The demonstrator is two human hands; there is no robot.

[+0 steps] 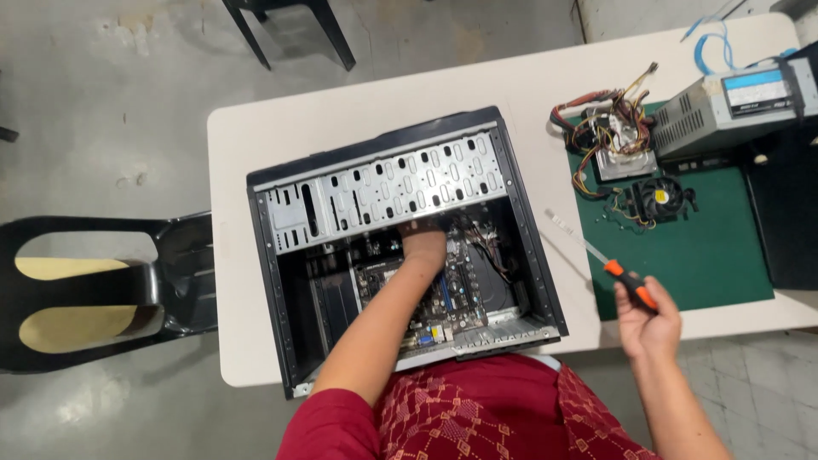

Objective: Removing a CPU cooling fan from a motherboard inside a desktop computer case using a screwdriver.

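The open black-and-grey metal computer case [400,247] lies on its side in the middle of the pale worktop [256,153], its open face turned up so you can reach straight down. Your left hand [423,244] is sunk into it, resting on the green circuit board [443,294] just below the perforated grey drive cage [383,192]; the fingers are hidden under that cage, so I cannot tell whether they are spread or pinching.

Your right hand [648,324], at four o'clock from the case and past the worktop edge, is wrapped around the orange-and-black handle of a screwdriver [609,264], its shaft angled towards ten o'clock, clear of the case.

At two o'clock, on a green mat [707,247], sit a black cooling fan [663,198], a bundle of coloured wires [605,119] and a grey power supply box [724,106]. The drive cage and tangled cables inside crowd your left hand's reach.
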